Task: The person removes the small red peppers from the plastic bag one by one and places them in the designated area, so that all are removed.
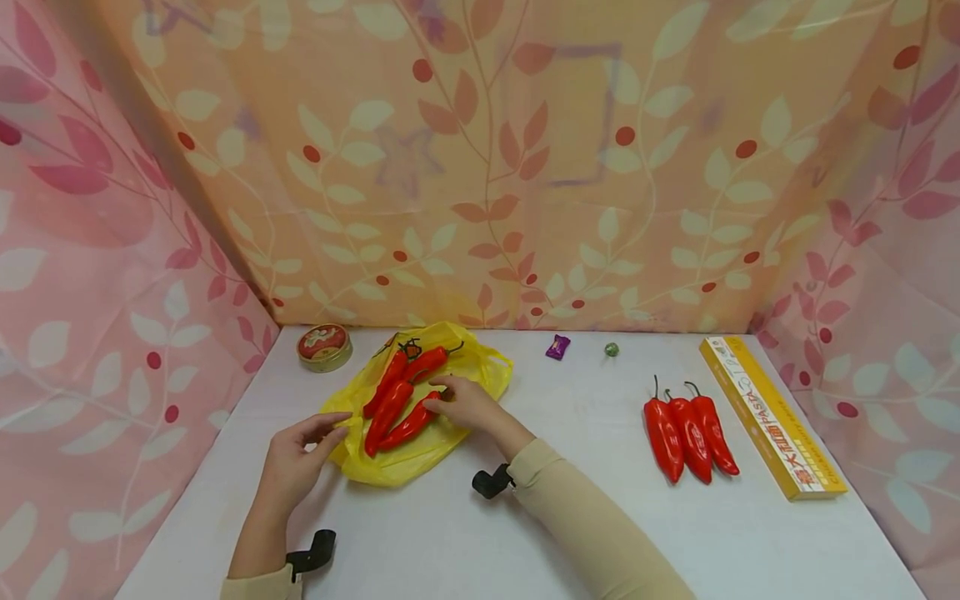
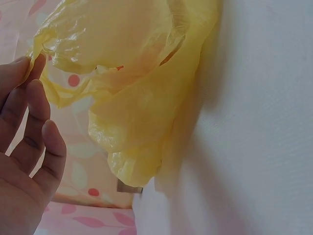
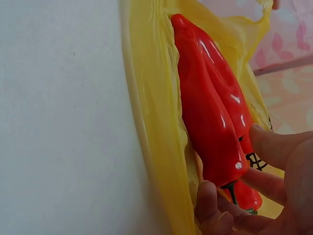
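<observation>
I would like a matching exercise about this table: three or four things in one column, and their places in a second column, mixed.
Things:
1. round tin
2. three loose red peppers
3. long yellow box
4. purple candy

Places:
A. along the table's right edge
B. at the back, right of the yellow bag
C. back left corner
D. just left of the box

Pairs: 1-C, 2-D, 3-A, 4-B

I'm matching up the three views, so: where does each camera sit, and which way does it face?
Head: up high, facing down at the table; both forearms, left hand, right hand.
Left wrist: beside the left hand, facing the yellow bag whose edge it pinches.
Right wrist: low, facing red peppers; right hand's fingers.
All share the bag.
</observation>
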`<state>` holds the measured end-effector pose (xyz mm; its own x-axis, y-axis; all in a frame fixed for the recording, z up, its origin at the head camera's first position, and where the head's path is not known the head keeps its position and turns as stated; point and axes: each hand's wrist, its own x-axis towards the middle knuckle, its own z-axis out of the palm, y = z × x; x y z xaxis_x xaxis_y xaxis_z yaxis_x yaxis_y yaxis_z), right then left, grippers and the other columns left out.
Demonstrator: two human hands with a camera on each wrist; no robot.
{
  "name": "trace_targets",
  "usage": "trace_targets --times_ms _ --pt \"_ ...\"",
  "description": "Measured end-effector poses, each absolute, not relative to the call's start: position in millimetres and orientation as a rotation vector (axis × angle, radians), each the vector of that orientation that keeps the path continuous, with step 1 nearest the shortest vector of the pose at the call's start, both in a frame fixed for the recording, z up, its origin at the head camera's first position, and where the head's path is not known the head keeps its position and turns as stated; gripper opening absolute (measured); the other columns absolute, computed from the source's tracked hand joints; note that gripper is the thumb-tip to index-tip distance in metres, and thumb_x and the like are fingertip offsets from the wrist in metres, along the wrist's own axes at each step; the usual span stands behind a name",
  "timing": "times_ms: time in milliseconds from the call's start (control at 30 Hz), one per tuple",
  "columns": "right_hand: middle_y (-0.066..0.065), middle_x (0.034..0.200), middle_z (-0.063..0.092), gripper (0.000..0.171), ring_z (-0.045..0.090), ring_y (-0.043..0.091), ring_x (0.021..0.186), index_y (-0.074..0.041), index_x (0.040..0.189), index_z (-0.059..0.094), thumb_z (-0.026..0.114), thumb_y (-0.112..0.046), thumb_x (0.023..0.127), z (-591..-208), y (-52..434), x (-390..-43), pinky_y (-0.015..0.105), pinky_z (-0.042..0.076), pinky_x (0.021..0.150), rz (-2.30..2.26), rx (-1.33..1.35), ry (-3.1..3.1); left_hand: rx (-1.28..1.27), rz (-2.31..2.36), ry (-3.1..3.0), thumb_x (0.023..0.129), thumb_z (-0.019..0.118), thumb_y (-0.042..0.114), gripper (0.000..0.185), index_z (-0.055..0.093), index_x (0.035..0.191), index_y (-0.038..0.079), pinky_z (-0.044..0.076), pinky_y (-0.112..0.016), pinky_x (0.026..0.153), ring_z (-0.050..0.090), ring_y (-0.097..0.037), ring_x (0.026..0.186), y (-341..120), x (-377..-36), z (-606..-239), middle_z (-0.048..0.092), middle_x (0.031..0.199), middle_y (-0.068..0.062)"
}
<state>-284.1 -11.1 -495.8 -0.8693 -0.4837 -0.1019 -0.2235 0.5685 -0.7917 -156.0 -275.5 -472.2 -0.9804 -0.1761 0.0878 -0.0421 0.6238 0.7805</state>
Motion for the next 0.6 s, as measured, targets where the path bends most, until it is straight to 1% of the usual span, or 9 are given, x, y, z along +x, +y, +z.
trace_targets --times_ms 67,133,333,367,500,600 --pt "0.009 0.118 0.066 0.05 0.057 0.021 0.102 -0.013 0.139 0.061 0.067 -0.04 0.097 -497 -13 -284 0.036 0.051 0.09 -1.191 -0.564 2.503 0.178 -1.283 -2.684 0.099 0.066 0.032 0.028 0.073 0.123 0.02 0.05 -0.012 0.079 0.058 -0.021 0.101 -275 -156 -472 0.07 0.108 -0.006" --pt "0.007 0.116 0.066 0.047 0.057 0.02 0.101 -0.014 0.136 0.063 0.067 -0.04 0.097 -498 -15 -283 0.034 0.051 0.089 -1.198 -0.537 2.51 0.169 -1.281 -2.679 0.099 0.066 0.032 0.028 0.073 0.122 0.019 0.05 -0.012 0.079 0.058 -0.021 0.101 -275 -156 -473 0.07 0.107 -0.006" --pt "0.004 0.109 0.067 0.034 0.061 0.018 0.093 -0.013 0.127 0.067 0.069 -0.029 0.097 -496 -15 -281 0.026 0.055 0.073 -1.331 -0.481 2.485 0.165 -1.285 -2.683 0.099 0.066 0.033 0.028 0.073 0.123 0.02 0.05 -0.012 0.078 0.058 -0.022 0.102 -276 -158 -473 0.07 0.108 -0.006" --pt "0.004 0.111 0.067 0.033 0.062 0.018 0.094 -0.012 0.126 0.067 0.068 -0.027 0.098 -496 -15 -280 0.026 0.056 0.073 -1.363 -0.477 2.469 0.17 -1.288 -2.687 0.099 0.066 0.034 0.029 0.073 0.123 0.02 0.05 -0.012 0.079 0.058 -0.022 0.102 -276 -158 -472 0.07 0.109 -0.007" --pt "0.005 0.118 0.067 0.03 0.065 0.019 0.099 -0.009 0.128 0.067 0.064 -0.018 0.1 -492 -9 -278 0.028 0.058 0.08 -1.504 -0.48 2.412 0.193 -1.296 -2.697 0.099 0.065 0.036 0.031 0.072 0.124 0.02 0.049 -0.01 0.08 0.058 -0.023 0.105 -276 -157 -471 0.069 0.113 -0.008" --pt "0.007 0.121 0.066 0.03 0.067 0.021 0.098 -0.009 0.131 0.066 0.06 -0.015 0.102 -489 -3 -277 0.034 0.06 0.082 -1.634 -0.433 2.309 0.202 -1.299 -2.702 0.099 0.065 0.036 0.032 0.072 0.125 0.019 0.048 -0.009 0.08 0.057 -0.023 0.107 -276 -156 -470 0.069 0.115 -0.008"
